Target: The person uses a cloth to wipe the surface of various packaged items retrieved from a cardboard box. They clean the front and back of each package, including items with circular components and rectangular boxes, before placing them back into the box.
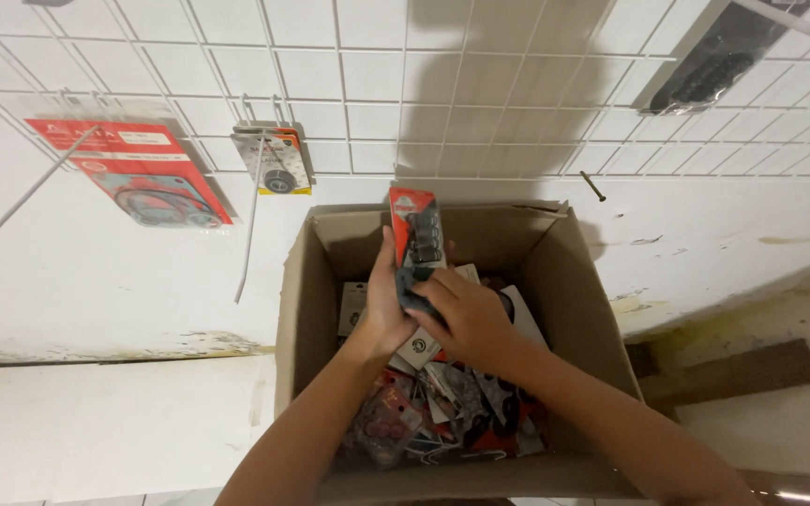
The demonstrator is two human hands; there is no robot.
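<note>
Red-topped blister pack [416,234] of dark round parts: held upright over cardboard box [442,347], clasped from the left by left hand [388,305], right hand [466,314] closed over its lower end. Below, inside the box: loose packets [442,412]. Above the box: wire grid [330,84] hung with packaged goods.

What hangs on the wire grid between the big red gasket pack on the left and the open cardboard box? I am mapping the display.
In the head view, one small blister pack holding a round black part hangs between the red gasket pack and the cardboard box; otherwise bare white wall.
</note>
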